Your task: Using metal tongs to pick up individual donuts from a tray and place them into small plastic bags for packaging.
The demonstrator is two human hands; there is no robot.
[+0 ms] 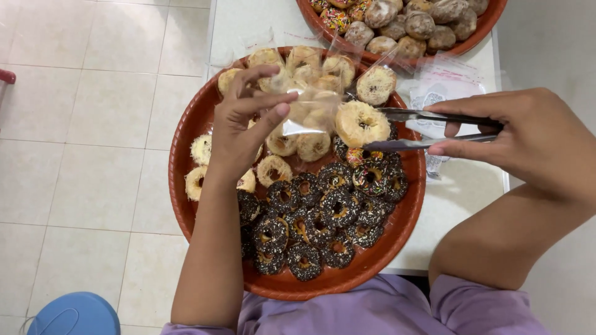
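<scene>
Donut, pale and crumb-coated with a hole in its middle, sits pinched between the tips of the metal tongs, raised over the near tray just beside the mouth of a clear plastic bag. The right hand squeezes the tongs from the right side, thumb on the upper arm and fingers on the lower one, so its grip is closed on the tongs and the tongs are closed on the donut. The left hand pinches the edge of the clear bag between thumb and fingertips, holding it up above the tray; its grip is closed on the bag. Through the film more pale donuts show, though whether any lie inside the bag or only beneath it cannot be told.

The near tray is round and red-brown. Pale crumb-coated donuts fill its far and left part, and dark chocolate donuts with coloured sprinkles crowd its near and right part, touching one another. A second red-brown tray stands farther back on the white counter, holding sugared brown donuts and a few with sprinkles. Some clear bags lie on the counter between the two trays, near the tongs. A tiled floor lies to the left, with a blue round object at the lower corner. The person wears a lilac sleeve.
</scene>
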